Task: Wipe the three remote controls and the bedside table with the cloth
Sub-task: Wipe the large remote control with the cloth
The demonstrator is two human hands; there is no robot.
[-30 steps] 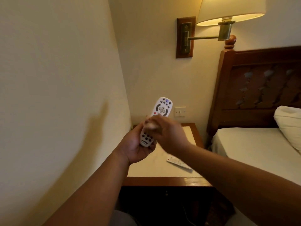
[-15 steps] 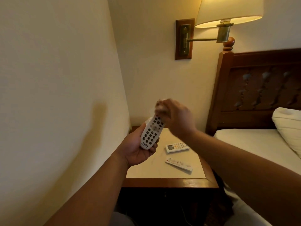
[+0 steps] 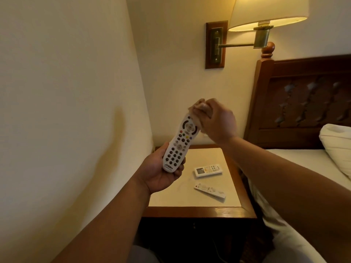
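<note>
My left hand (image 3: 159,171) grips the lower end of a white TV remote (image 3: 179,144) with dark buttons, held tilted upward above the bedside table (image 3: 199,209). My right hand (image 3: 216,124) holds a small bunched cloth (image 3: 198,107) against the remote's top end. Two more white remotes lie on the table's pale top: one with a screen (image 3: 208,169) farther back, and a slim one (image 3: 209,190) nearer the front.
A cream wall (image 3: 66,111) runs close along the table's left side. A bed with white sheet (image 3: 296,164), pillow (image 3: 338,147) and dark wooden headboard (image 3: 303,101) stands to the right. A lit wall lamp (image 3: 266,14) hangs above.
My right hand with the cloth has slid up the remote from its lower half to its top end. More of the button face now shows.
</note>
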